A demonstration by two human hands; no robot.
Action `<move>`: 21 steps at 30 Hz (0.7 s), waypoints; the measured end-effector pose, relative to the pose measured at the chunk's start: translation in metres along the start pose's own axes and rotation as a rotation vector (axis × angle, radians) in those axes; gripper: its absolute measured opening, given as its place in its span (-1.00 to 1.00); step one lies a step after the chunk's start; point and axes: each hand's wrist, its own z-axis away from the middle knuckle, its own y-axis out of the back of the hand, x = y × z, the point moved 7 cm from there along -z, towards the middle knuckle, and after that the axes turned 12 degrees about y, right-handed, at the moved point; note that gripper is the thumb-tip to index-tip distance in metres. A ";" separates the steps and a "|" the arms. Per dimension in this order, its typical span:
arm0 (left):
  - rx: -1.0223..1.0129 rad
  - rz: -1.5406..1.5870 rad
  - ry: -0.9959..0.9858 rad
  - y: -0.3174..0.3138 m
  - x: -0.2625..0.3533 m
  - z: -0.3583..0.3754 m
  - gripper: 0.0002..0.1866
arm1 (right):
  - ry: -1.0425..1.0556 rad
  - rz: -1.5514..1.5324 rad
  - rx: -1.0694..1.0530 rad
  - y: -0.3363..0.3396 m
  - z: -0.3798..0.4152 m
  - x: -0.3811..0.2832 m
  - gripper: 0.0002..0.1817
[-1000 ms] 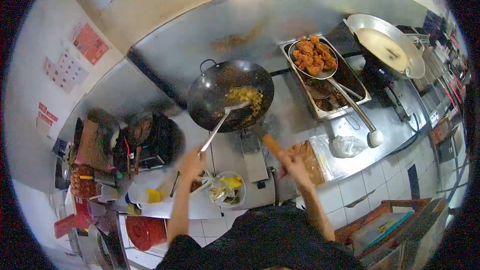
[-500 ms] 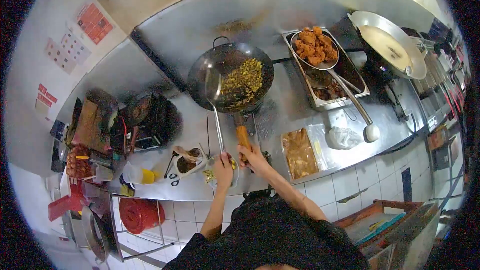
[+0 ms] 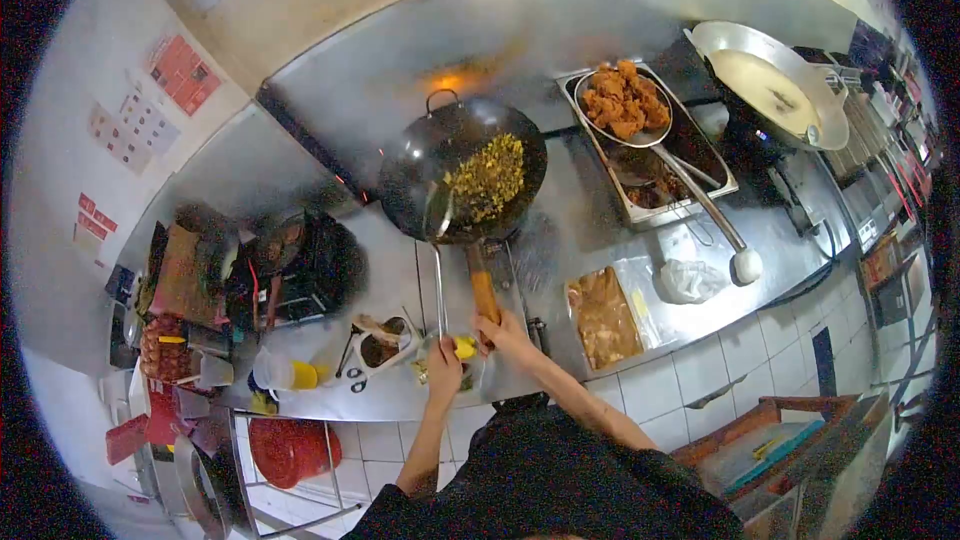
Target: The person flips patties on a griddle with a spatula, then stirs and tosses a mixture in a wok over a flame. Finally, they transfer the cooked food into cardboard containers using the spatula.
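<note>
My left hand [image 3: 444,368] is closed around the long metal handle of a wok spatula [image 3: 440,280]. The spatula's head rests at the near left inside a black wok [image 3: 405,180]. My right hand [image 3: 508,338] grips the wok's wooden handle [image 3: 484,295]. Chopped yellow-green food [image 3: 490,175] lies on the right side of the wok, which tilts slightly. Below my left hand, a plate or bowl with green and yellow pieces [image 3: 465,348] is partly hidden by both hands.
Fried pieces [image 3: 628,100] fill a strainer over a metal tray [image 3: 655,215]. A pan of oil [image 3: 765,85] stands far right. A bag of brown food [image 3: 603,315], a white tub [image 3: 385,360], scissors [image 3: 357,378] and a yellow-filled jug [image 3: 303,374] lie along the counter.
The spatula head has come down toward the wok's near edge, and my hands are slightly lower in view. An orange glow now shows on the metal wall behind the wok.
</note>
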 end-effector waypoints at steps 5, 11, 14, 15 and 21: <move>-0.049 -0.359 0.080 0.074 0.041 -0.040 -0.74 | 0.042 0.045 0.079 0.013 -0.009 0.010 -0.74; -0.145 -0.984 0.011 0.184 0.186 -0.071 -0.56 | 0.074 0.078 0.111 0.019 -0.009 0.029 -0.73; -0.169 -1.116 -0.206 0.133 0.207 -0.120 -0.56 | 0.062 0.122 0.150 0.016 -0.009 0.026 -0.74; -0.230 -1.105 -0.220 0.104 0.200 -0.145 -0.56 | 0.056 0.118 0.149 0.014 -0.009 0.025 -0.74; -0.340 -0.809 -0.391 0.045 0.211 -0.221 -0.58 | 0.134 0.315 0.169 0.042 -0.017 0.044 -0.64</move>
